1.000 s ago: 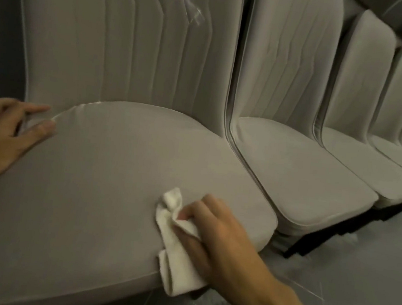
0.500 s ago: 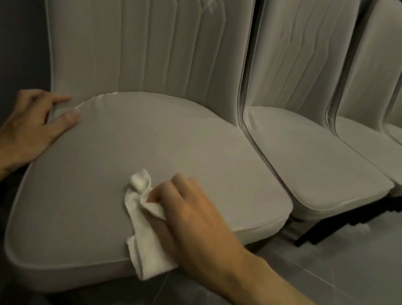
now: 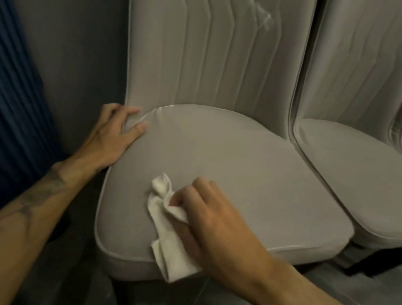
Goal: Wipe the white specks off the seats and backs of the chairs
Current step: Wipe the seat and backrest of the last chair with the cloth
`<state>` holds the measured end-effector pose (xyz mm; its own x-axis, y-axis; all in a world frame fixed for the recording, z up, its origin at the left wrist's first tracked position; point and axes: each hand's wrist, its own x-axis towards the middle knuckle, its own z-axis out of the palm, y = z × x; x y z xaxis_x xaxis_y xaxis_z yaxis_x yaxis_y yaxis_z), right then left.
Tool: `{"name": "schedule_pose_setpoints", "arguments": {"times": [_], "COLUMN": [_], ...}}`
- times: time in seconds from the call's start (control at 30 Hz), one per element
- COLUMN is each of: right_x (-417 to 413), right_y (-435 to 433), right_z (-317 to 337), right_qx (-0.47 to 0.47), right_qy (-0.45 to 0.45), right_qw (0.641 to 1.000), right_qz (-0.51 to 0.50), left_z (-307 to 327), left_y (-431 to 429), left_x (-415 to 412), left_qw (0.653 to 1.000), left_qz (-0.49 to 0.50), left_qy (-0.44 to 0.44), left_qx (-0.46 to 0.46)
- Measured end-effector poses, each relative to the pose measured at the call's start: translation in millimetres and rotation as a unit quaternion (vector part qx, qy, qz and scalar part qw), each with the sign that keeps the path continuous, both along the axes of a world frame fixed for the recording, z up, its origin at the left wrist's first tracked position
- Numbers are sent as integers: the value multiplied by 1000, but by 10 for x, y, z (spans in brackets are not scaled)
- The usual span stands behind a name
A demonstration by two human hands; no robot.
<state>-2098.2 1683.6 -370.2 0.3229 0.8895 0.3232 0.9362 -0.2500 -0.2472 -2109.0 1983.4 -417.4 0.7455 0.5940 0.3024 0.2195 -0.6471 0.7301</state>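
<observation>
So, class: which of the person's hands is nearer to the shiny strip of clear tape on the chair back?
Left. The left hand rests at the seat's rear left corner, below and left of the tape. The right hand holds the white cloth near the seat's front edge, farther off.

A dark grey wall stands above the tiled floor; a ribbed blue panel leans left of that wall.

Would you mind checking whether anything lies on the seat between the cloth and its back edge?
Nothing visible does. The seat is bare beyond the cloth in the right hand; the left hand rests at its left rear corner.
</observation>
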Motion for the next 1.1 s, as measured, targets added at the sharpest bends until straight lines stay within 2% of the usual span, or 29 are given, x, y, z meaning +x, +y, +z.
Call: {"name": "schedule_pose_setpoints", "arguments": {"times": [0.07,0.2,0.27,0.33,0.4,0.47,0.53,0.6,0.7,0.77,0.9,0.97,1.03,1.1], "right_x": [103,398,325,61,-287,-563,-636,-495,-154,-155,-305,-106,106,170], "right_y": [-267,-1024,-962,-568,-8,474,674,564,162,121,719,1155,1535,1719], "right_z": [19,17,-15,-70,-56,-8,102,147,182,180,112,116,189,191], "right_qx": [-9,8,18,31,37,11,-30,-41,-43,-42,-61,-49,-89,-93], "right_qy": [9,-11,-22,-25,-26,-79,-83,-65,-17,-23,-41,-60,-54,-54], "right_qw": [1000,983,976,987,999,992,986,988,999,999,991,994,995,994], "right_qz": [-11,-182,-215,-156,-30,95,144,131,20,14,113,77,6,-16], "left_z": [-5,2,4,22,38,49,55,53,70,67,80,108,131,140], "left_y": [14,-14,-5,-11,-7,-2,5,11,15,34,141,228,292,317], "left_x": [-9,-16,-32,-44,-59,-76,-81,-83,-91,-99,-90,-96,-126,-152], "left_qw": [1000,1000,1000,1000,1000,1000,1000,1000,999,999,1000,998,996,994], "left_qz": [-1,-4,1,-1,0,0,-4,-4,-10,-15,-24,-36,-56,-73], "left_qy": [2,6,11,16,21,24,22,22,32,28,19,37,40,33], "left_qx": [1,-3,3,9,15,18,21,21,14,14,1,-27,-55,-68]}}
